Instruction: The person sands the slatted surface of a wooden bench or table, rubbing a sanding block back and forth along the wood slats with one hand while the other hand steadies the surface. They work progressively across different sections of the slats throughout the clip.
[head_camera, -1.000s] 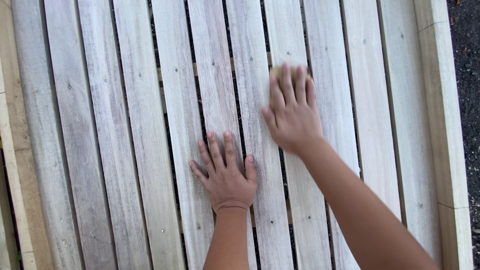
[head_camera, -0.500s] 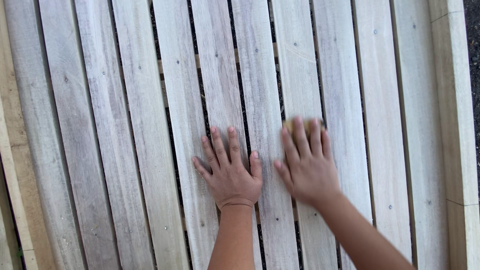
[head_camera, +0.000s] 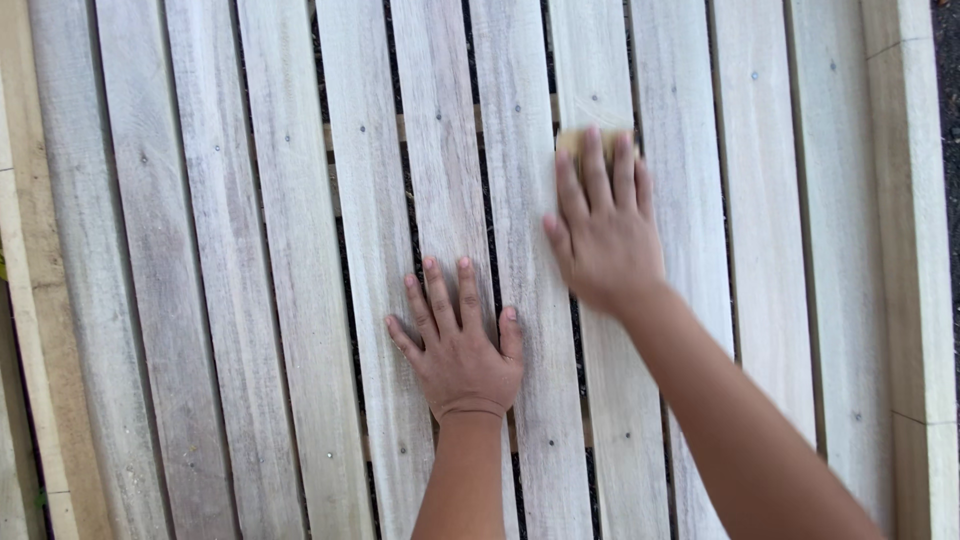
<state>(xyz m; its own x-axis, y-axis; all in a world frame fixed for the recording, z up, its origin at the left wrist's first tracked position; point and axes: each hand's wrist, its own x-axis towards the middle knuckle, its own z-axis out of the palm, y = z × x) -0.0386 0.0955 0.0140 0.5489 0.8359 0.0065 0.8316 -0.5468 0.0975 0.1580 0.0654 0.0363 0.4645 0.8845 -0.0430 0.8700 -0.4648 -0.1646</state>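
Our right hand (head_camera: 605, 235) has its fingers (head_camera: 598, 170) pressed flat over a small tan sanding pad (head_camera: 577, 140), mid-slat toward the far edge of the slatted wood panel (head_camera: 250, 300). Left hand (head_camera: 458, 345) lies open, palm down, holding nothing, two slats over. Risk we see: the pad catching in a gap between slats, or splinters from that rough grain.

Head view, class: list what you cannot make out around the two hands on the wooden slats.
- Tan pad under the right hand: mostly covered by the fingers, its kind unclear.
- Right hand: motion-blurred.
- Below the slats: dark gaps show little.
- Left hand: palm hidden, pressed flat.
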